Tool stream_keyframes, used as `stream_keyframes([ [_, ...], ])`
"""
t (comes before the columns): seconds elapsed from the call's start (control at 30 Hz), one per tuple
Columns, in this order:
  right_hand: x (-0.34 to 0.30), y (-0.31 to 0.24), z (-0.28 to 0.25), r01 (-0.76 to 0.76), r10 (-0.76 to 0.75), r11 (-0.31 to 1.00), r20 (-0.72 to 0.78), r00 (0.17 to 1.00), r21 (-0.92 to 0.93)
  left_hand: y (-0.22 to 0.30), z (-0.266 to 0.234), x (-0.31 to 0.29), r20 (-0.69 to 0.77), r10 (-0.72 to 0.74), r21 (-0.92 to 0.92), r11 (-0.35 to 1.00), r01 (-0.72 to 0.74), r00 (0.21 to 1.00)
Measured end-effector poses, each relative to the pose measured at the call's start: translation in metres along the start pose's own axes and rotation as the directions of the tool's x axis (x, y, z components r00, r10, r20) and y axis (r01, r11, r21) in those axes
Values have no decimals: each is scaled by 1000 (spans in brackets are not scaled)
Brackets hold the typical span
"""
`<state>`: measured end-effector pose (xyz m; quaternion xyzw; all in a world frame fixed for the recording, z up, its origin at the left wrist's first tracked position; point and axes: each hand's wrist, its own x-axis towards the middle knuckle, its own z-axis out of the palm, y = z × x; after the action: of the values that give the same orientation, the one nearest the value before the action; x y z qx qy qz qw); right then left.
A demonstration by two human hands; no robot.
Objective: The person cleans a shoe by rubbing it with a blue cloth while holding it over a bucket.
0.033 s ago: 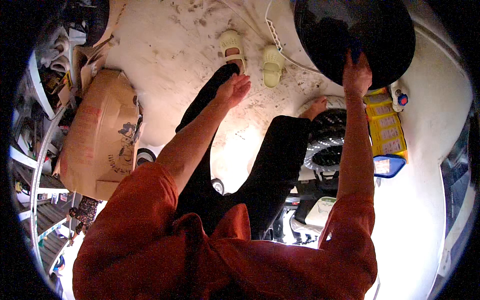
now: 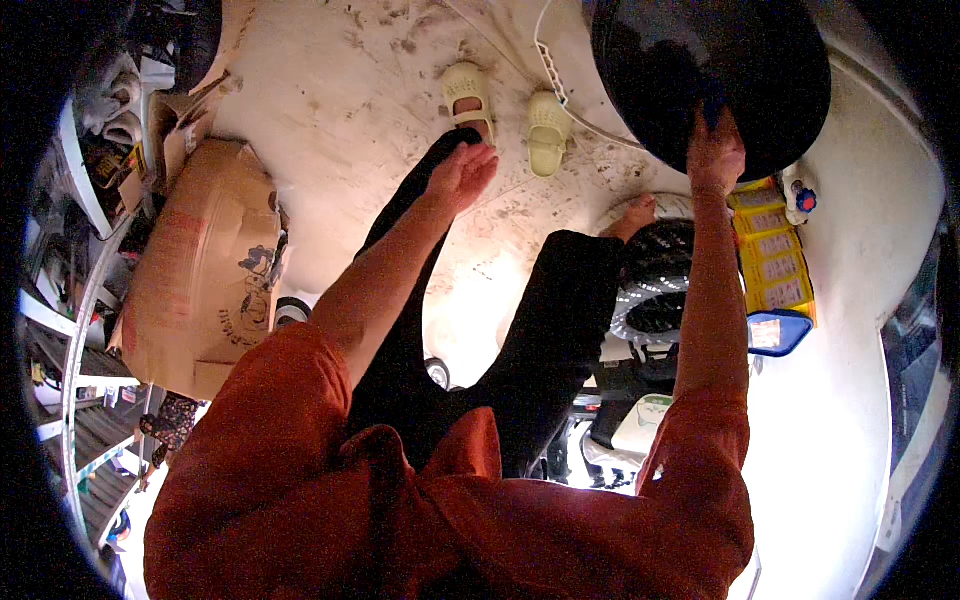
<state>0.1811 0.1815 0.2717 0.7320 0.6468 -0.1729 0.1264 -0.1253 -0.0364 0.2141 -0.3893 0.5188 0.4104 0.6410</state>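
Observation:
My left hand [image 2: 462, 178] hangs in the air above my black-trousered left leg [image 2: 405, 225], palm turned up and fingers stretched out, holding nothing. My right hand [image 2: 716, 158] reaches forward to the near side of a large, round, black thing [image 2: 745, 60], dark and slightly glossy, whose kind I cannot make out. The right fingers are closed, and a small dark-blue bit shows at their tips. Whether they grip the round thing itself or something in front of it is too dark to tell.
A big cardboard box [image 2: 200, 260] stands left, beside metal shelving [image 2: 100, 400]. Pale clogs [image 2: 547, 135] sit ahead on the stained floor, near a white power strip [image 2: 549, 70] and cable. Yellow packs [image 2: 775, 255], a blue tray [image 2: 780, 333] and a black basket [image 2: 655, 285] are right.

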Motion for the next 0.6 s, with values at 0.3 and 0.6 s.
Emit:
stream_keyframes([
  [0.3,3,4,12,23,-27,996,-48,998,-86,83,16,-23,147,70,-99,993,-56,987],
  [0.6,2,8,14,88,-93,995,-97,991,-53,87,30,-38,113,63,-96,994,-52,992],
])
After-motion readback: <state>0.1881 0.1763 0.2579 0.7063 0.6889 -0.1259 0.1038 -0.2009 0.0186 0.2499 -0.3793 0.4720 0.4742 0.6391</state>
